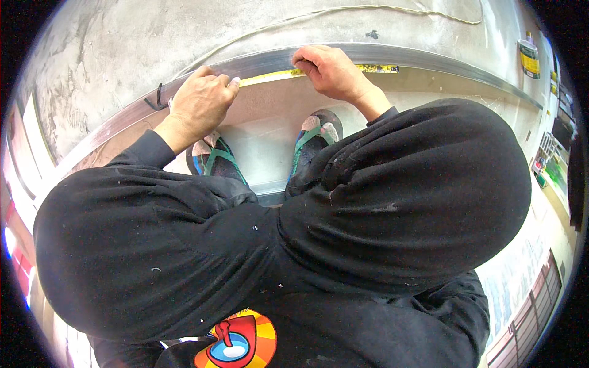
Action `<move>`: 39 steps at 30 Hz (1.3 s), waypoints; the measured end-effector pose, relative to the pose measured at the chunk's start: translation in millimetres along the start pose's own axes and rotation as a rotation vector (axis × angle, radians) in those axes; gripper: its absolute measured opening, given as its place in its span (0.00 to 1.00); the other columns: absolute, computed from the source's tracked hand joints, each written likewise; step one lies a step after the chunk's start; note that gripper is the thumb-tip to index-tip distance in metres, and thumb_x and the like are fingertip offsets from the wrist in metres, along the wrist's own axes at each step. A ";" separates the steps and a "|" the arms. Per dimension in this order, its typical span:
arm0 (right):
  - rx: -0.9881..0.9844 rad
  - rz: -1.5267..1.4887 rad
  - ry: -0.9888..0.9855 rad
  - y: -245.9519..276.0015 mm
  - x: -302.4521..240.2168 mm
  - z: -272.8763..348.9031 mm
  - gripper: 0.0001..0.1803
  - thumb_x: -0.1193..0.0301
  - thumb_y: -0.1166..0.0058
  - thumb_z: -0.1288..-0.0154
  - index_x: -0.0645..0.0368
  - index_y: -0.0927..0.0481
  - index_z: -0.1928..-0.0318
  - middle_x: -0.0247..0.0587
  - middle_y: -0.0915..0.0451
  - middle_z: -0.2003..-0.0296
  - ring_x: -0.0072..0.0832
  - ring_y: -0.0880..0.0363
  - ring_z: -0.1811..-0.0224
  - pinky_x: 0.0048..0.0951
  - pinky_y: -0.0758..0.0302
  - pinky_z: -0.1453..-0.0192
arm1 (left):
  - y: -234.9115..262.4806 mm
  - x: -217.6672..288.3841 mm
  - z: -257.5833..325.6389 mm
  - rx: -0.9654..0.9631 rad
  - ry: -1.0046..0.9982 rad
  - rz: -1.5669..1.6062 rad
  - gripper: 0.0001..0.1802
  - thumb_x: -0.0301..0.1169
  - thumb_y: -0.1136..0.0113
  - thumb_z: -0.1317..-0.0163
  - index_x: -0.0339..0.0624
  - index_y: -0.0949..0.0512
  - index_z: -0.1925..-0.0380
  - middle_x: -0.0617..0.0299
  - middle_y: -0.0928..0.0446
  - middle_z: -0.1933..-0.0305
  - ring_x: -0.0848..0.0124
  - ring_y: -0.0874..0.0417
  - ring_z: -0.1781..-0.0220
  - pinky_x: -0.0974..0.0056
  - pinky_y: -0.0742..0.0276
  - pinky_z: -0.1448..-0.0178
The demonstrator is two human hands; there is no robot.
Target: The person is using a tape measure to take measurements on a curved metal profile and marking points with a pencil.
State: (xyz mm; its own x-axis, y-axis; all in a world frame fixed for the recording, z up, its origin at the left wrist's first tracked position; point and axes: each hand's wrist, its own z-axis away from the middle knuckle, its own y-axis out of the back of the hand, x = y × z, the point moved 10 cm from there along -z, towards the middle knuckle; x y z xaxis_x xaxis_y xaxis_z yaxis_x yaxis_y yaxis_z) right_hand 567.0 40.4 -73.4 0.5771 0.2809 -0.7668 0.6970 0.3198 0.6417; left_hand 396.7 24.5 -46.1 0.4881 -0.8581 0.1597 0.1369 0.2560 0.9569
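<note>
A long grey metal bar lies across the floor in front of my feet. Along its near edge runs the yellow blade of a tape measure. My left hand is closed over the blade's left part, with the thumb toward the right. A black loop shows beside that hand; whether it belongs to the tape measure I cannot tell. My right hand rests over the bar and blade, fingers curled and pinched together. What sits between those fingertips is hidden. The blade's far end emerges to the right of this hand.
Both my feet, in sandals with green straps, are just behind the bar. A pale cable curves over the grey concrete floor beyond. At the right stand a yellow and black can and a wire rack.
</note>
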 end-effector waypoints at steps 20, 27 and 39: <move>-0.119 0.240 0.088 -10.4 -13.5 -5.1 0.06 0.77 0.43 0.34 0.58 0.18 0.58 0.48 0.16 0.64 0.49 0.17 0.58 0.44 0.20 0.54 | -0.1 0.2 -1.5 -0.053 0.008 0.010 0.16 0.24 0.44 0.36 0.35 0.16 0.50 0.57 0.16 0.66 0.65 0.14 0.60 0.62 0.25 0.45; 0.112 -0.028 -0.081 24.0 1.8 2.7 0.08 0.77 0.41 0.34 0.58 0.17 0.55 0.48 0.15 0.64 0.46 0.15 0.60 0.37 0.20 0.56 | 0.4 -0.7 -1.8 -0.053 0.017 0.016 0.16 0.24 0.45 0.36 0.35 0.16 0.50 0.57 0.16 0.67 0.64 0.14 0.60 0.61 0.25 0.45; -0.027 0.043 -0.054 8.0 4.6 3.0 0.06 0.76 0.44 0.32 0.59 0.18 0.57 0.49 0.15 0.62 0.49 0.16 0.57 0.40 0.20 0.53 | 0.3 -1.6 -1.7 -0.054 0.031 0.031 0.17 0.23 0.44 0.38 0.34 0.16 0.49 0.57 0.16 0.66 0.62 0.15 0.59 0.61 0.25 0.43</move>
State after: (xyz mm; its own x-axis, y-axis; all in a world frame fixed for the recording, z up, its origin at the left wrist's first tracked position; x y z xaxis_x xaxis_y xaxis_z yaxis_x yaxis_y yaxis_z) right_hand 576.5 41.5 -71.8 0.6294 0.2456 -0.7372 0.6596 0.3327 0.6740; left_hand 397.5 26.8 -46.5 0.5194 -0.8353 0.1802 0.1676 0.3063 0.9370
